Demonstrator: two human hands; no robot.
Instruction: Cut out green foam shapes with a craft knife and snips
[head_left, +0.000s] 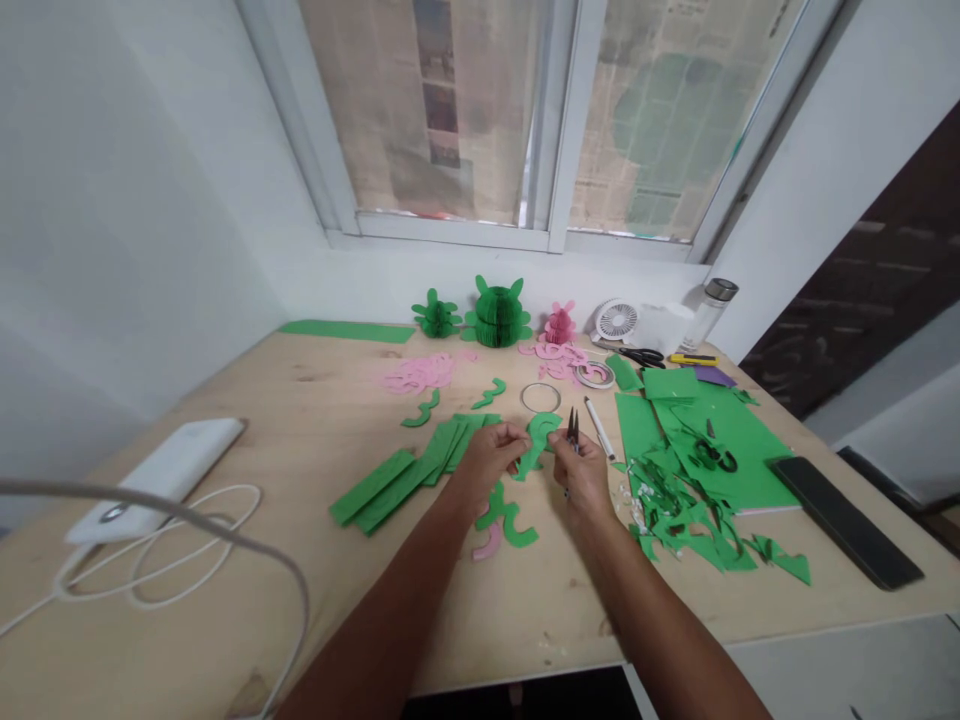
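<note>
Near the middle of the table, a cut green paper piece [537, 442] is between my two hands. My left hand [495, 456] is closed at its left edge, the fingertips pinched together. My right hand [582, 470] pinches the piece's right edge with thumb and finger and also holds small scissors [573, 428], their blades pointing away from me. Below the hands lie curved green cutouts [517, 526] and a pink curved piece [488, 541]. Folded green paper strips [409, 484] lie left of my left hand. A white pen [599, 428] rests beyond my right hand.
Green scraps [694, 530] and green sheets [750, 460] cover the right side, beside a dark phone-like slab [846, 520]. Paper figures [499, 316], pink cutouts [420, 373], a fan [616, 319] and a bottle [706, 315] stand or lie farther back. A white device [169, 470] with cable is left.
</note>
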